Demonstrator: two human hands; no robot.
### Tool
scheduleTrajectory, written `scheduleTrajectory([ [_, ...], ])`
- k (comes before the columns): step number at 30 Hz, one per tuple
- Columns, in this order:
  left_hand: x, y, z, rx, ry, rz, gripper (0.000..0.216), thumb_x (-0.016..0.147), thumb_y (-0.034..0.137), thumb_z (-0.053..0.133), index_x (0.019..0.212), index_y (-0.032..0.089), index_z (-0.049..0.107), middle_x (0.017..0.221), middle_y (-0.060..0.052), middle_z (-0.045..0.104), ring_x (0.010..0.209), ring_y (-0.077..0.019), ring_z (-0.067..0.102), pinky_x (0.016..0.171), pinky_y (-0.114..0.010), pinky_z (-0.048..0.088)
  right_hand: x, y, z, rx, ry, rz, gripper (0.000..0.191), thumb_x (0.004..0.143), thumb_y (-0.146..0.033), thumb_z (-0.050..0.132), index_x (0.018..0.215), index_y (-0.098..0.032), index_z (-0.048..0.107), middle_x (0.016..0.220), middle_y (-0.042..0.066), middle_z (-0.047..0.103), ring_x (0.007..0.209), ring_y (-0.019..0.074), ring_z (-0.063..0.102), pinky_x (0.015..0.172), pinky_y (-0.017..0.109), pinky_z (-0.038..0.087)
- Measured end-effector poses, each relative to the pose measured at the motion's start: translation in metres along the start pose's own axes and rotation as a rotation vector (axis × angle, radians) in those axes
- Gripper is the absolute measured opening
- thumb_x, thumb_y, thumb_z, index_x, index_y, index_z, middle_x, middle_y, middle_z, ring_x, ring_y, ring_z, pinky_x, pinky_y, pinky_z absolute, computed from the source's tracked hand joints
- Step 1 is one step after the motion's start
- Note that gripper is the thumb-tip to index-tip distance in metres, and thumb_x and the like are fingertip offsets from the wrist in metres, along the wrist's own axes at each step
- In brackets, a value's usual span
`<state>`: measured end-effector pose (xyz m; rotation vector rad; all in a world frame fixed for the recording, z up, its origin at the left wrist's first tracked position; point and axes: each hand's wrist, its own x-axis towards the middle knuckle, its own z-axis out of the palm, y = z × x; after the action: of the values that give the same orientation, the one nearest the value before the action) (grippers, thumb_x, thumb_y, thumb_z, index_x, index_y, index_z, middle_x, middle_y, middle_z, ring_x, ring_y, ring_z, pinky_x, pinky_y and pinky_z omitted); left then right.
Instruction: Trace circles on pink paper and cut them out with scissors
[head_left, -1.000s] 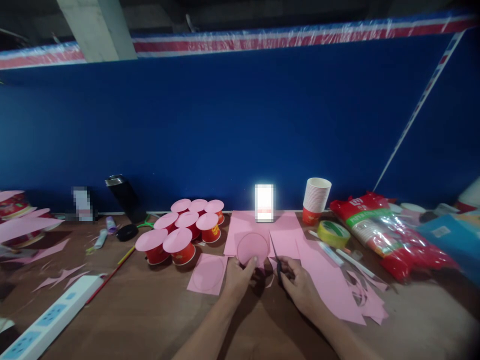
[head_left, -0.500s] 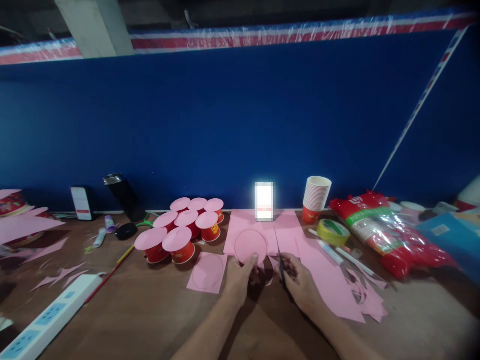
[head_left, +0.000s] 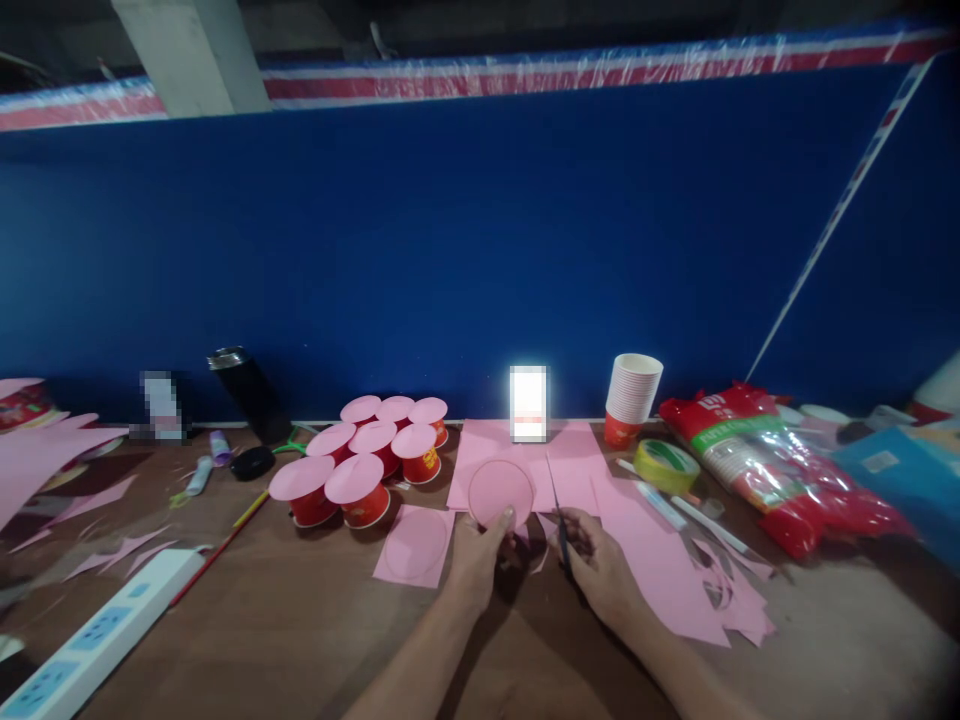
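Note:
Between the thumb and fingers of my left hand (head_left: 484,560) is a pink paper circle (head_left: 500,492) with a drawn line round its edge. My right hand (head_left: 592,560) is closed on a pair of dark scissors (head_left: 564,530), its blades pointing up and away, a little apart from the circle. Left of my left hand lies a square of pink paper (head_left: 416,545) with a circle drawn on it. Beyond both hands are larger pink sheets (head_left: 577,475) on the table. Several red paper cups (head_left: 365,507) topped with pink discs stand to the left.
A lit phone (head_left: 529,405) leans at the back. To the right are stacked paper cups (head_left: 630,395), yellow tape (head_left: 666,466), a red plastic bag (head_left: 780,470) and paper scraps (head_left: 739,600). A power strip (head_left: 112,630), pencil (head_left: 217,550) and black bottle (head_left: 251,395) are on the left.
My hands, the circle and the scissors have barely moved. At the far left, a large pink sheet has shifted and sits at a different angle.

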<state>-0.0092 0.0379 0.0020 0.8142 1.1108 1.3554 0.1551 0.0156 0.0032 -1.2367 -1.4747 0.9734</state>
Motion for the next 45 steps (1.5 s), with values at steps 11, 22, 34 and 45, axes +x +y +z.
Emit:
scheduleTrajectory([
  [11, 0.0, 0.001, -0.001, 0.018, 0.007, -0.025, 0.038, 0.063, 0.043, 0.074, 0.078, 0.009, 0.063, 0.06, -0.003, 0.062, 0.048, -0.0109, 0.054, 0.047, -0.022, 0.042, 0.001, 0.005, 0.001, -0.018, 0.015, -0.028, 0.032, 0.082, -0.037, 0.057, 0.108, -0.018, 0.057, 0.093, 0.008, 0.069, 0.084, 0.0212, 0.066, 0.075, 0.031, 0.054],
  [22, 0.0, -0.003, -0.001, -0.072, 0.017, -0.037, 0.041, 0.063, 0.043, 0.073, 0.084, 0.009, 0.062, 0.063, -0.003, 0.064, 0.05, -0.0114, 0.056, 0.045, -0.021, 0.043, -0.001, 0.0, 0.001, -0.048, -0.009, -0.03, 0.032, 0.083, -0.036, 0.056, 0.109, -0.018, 0.056, 0.09, 0.007, 0.067, 0.083, 0.0204, 0.066, 0.073, 0.029, 0.053],
  [34, 0.0, 0.005, 0.002, -0.107, 0.006, -0.04, 0.037, 0.059, 0.042, 0.077, 0.071, 0.01, 0.062, 0.051, 0.0, 0.059, 0.042, -0.0101, 0.053, 0.039, -0.02, 0.04, -0.002, -0.001, 0.0, 0.052, -0.061, -0.01, 0.035, 0.087, -0.038, 0.053, 0.115, -0.018, 0.052, 0.084, 0.005, 0.065, 0.075, 0.0177, 0.062, 0.069, 0.028, 0.051],
  [45, 0.0, 0.006, 0.005, -0.1, 0.083, -0.118, 0.044, 0.054, 0.042, 0.081, 0.076, 0.011, 0.059, 0.054, 0.0, 0.059, 0.045, -0.0114, 0.055, 0.041, -0.021, 0.042, -0.003, 0.002, 0.009, 0.15, -0.103, -0.004, 0.037, 0.089, -0.037, 0.05, 0.122, -0.019, 0.046, 0.085, 0.004, 0.062, 0.077, 0.0166, 0.059, 0.069, 0.028, 0.05],
])
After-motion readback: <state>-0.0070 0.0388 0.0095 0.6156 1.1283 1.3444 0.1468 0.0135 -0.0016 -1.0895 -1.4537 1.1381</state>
